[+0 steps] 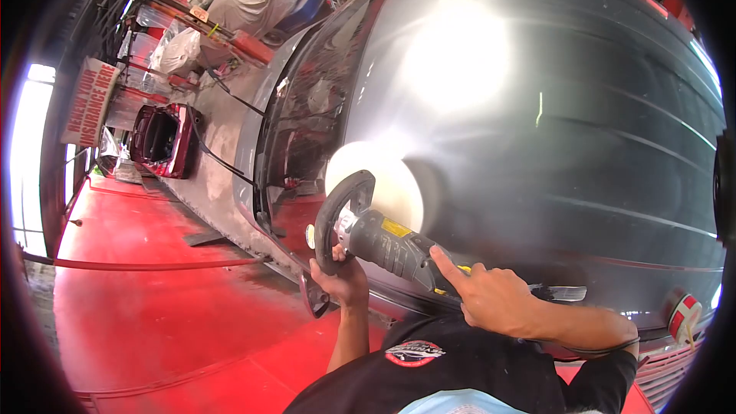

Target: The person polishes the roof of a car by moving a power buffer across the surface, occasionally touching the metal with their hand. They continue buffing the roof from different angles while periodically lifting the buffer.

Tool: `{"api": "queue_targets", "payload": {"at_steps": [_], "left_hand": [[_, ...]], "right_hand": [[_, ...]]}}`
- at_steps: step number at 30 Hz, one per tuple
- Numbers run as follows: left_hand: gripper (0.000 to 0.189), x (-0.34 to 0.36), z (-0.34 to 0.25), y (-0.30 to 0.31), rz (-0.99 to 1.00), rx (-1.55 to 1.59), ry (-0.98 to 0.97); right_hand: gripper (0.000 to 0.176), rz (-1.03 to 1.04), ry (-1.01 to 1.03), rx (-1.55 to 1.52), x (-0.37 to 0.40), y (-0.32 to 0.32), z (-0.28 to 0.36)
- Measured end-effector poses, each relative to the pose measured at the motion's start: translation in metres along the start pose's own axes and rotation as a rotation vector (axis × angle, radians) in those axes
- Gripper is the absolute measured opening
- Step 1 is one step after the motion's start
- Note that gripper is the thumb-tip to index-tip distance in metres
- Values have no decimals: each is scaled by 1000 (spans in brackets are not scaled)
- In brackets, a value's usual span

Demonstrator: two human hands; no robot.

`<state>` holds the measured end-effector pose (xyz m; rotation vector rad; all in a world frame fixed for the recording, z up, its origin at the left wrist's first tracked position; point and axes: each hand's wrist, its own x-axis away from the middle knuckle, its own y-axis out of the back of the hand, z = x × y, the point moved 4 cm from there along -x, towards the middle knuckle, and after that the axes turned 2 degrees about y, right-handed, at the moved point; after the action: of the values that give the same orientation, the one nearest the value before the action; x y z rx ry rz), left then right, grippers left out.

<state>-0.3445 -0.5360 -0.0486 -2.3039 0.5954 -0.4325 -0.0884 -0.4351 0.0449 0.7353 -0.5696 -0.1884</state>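
Observation:
I hold a grey and black polishing machine (383, 241) against the glossy dark hood of a car (552, 146). Its round white foam pad (387, 184) lies flat on the paint near the windshield edge. My left hand (341, 276) grips the black loop handle (333, 211) at the machine's head. My right hand (491, 299) wraps the rear body, with the index finger stretched forward along it. A bright glare shines on the hood above the pad.
A red floor (169, 314) runs along the car's left side, with a hose (138, 264) lying across it. A dark red car (161, 142) with an open lid stands further off. A sign (88, 103) and covered things (253, 0) sit near the wall.

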Motion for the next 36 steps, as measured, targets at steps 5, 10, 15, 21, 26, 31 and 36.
{"api": "queue_targets", "payload": {"at_steps": [5,10,15,21,26,31,36], "left_hand": [[38,-35,33,-53,63,-41,27],[35,-125,108,-122,440,-19,83],[37,-178,179,-231,651,-59,152],[47,-212,238,-314,735,-146,252],[48,-212,247,-336,738,-182,302],[46,-187,221,-300,747,-141,282],[38,-147,169,-211,565,17,276]], "right_hand": [[90,-136,-51,16,1,17,-21],[92,-396,-183,39,-18,65,-58],[90,-592,-278,53,-42,119,-101],[93,-718,-391,71,-53,169,-131],[92,-730,-431,55,-51,181,-137],[93,-727,-339,37,-32,157,-126],[98,-629,-276,13,-13,105,-100]]}}
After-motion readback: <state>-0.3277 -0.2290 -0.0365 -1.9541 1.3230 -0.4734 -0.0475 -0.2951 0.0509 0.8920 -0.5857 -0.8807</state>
